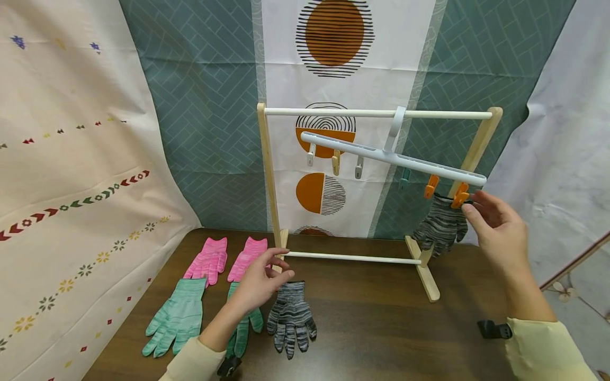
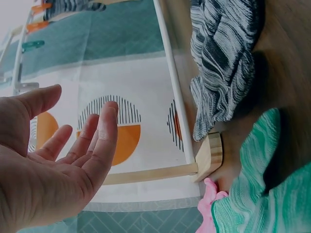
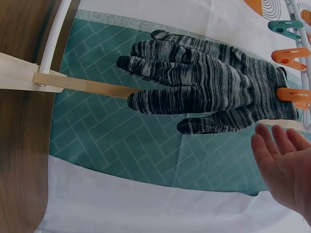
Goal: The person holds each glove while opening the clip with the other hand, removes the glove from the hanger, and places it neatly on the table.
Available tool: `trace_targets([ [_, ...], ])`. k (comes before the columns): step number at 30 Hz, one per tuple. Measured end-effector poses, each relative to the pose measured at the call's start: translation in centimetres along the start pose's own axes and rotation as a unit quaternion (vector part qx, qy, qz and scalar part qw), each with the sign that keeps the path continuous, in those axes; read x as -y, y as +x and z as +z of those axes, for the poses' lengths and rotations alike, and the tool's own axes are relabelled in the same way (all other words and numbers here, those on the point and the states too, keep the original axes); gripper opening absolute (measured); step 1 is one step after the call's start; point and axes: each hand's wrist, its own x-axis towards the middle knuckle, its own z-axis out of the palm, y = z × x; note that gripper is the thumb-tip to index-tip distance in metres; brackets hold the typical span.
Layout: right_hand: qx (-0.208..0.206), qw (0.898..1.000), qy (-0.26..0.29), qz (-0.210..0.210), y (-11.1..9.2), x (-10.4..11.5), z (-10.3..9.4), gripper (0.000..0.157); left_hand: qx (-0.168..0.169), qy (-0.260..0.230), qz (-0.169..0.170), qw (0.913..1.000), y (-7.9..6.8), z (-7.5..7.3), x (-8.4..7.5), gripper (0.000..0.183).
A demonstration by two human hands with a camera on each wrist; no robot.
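Observation:
A black-and-grey striped glove (image 1: 440,225) hangs by its cuff from the outermost orange clip (image 1: 460,196) of a white hanger (image 1: 352,148). Whether the inner orange clip (image 1: 431,186) also bites the cuff, I cannot tell. My right hand (image 1: 500,230) is beside the outer clip; in the right wrist view its loosely bent fingers (image 3: 265,150) are just off the cuff, holding nothing. Over the table, my left hand (image 1: 259,280) hovers empty near the rack's left foot, fingers relaxed. Below it lies another striped glove (image 1: 292,317), with a green glove (image 1: 242,333) partly hidden by the arm.
The hanger hooks on the top rail (image 1: 333,112) of a wooden rack and slopes down rightward. White, beige, grey and teal clips (image 1: 404,179) hang along it. Two pink gloves (image 1: 209,259) and another green glove (image 1: 181,315) lie left on the brown table (image 1: 362,328).

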Motion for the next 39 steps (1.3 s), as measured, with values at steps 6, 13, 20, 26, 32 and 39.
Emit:
trace_targets([
  [6,0.021,0.999,0.029,-0.019,0.8,-0.2,0.3,0.051,0.004,0.008,0.005,0.9999,0.0,0.4,-0.6,0.053],
  [13,0.028,0.997,0.063,-0.033,1.1,0.0,1.1,0.044,0.015,0.011,0.010,0.9998,0.1,0.9,-0.9,0.052],
  [20,0.019,0.998,0.052,-0.033,0.9,0.1,1.3,0.043,0.027,0.002,0.021,0.9994,0.2,1.4,-1.1,0.053],
  [26,0.007,0.998,0.058,-0.037,0.8,0.5,1.5,0.038,0.038,0.002,0.040,0.9985,0.5,1.9,-1.6,0.053],
  [32,0.005,0.998,0.054,-0.044,0.5,0.9,1.7,0.034,0.042,0.004,0.051,0.9978,0.9,2.5,-2.3,0.052],
  [39,0.020,0.997,0.046,-0.058,0.4,1.4,2.2,0.039,0.046,0.003,0.065,0.9968,1.5,3.4,-3.5,0.051],
])
